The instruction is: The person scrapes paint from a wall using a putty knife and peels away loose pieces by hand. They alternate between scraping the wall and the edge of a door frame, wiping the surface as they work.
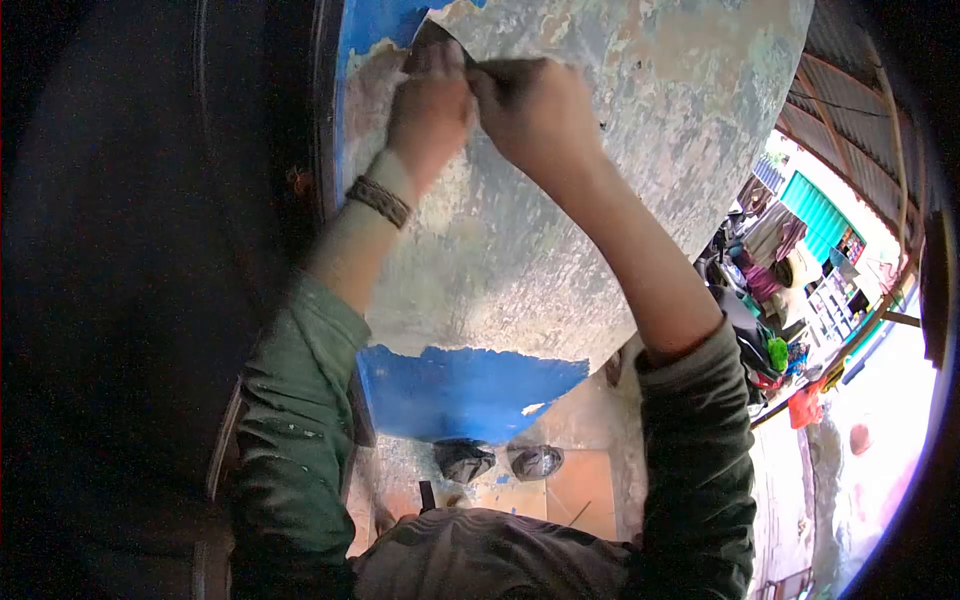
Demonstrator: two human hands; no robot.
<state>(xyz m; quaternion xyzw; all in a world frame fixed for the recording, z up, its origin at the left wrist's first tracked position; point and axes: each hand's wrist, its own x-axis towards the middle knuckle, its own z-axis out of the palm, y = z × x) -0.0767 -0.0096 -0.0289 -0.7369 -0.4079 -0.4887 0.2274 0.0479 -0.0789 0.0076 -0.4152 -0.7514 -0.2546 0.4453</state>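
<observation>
Both my hands are raised at the top of a wall [540,230] with worn, patchy grey paint. My right hand [548,110] is closed around the handle of a paint scraper [428,34], its thumb toward the blade. The scraper's dark, wide blade lies against the wall at the edge of a blue paint patch [372,28]. My left hand [430,115], a braided band on its wrist, bears on the blade with its fingers close together. Those fingers are somewhat blurred, and the handle is mostly hidden in my right hand.
Lower on the wall is a blue paint strip [470,392] with a ragged edge. A dark door or panel [150,250] stands close on the left. Below are my dark shoes [465,460] on tiles [582,490]. Cluttered belongings [770,260] sit under a corrugated roof at right.
</observation>
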